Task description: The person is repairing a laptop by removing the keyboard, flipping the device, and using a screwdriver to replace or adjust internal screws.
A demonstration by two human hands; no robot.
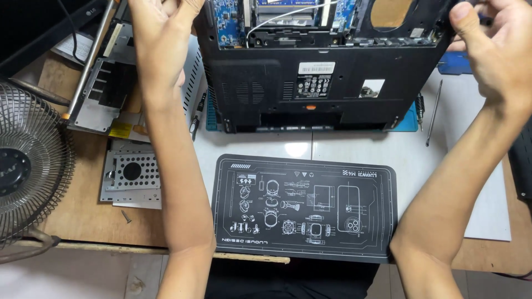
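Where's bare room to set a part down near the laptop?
Free: the white strip between the laptop and the black mat, and the white sheet right of the mat. Crowded: left, with metal brackets, a loose screw and the fan.

The laptop base (310, 83) was matt black plastic with a fine grain, and its opened bay showed glossy blue circuit boards (230, 22). The work mat (305, 207) looked like smooth, dull black rubber with white print. The drive caddy (132, 177) was bare perforated grey metal. The fan guard (27, 166) was thin metal wire. The desk (83, 216) was worn brown wood under a glossy white sheet (354, 152).
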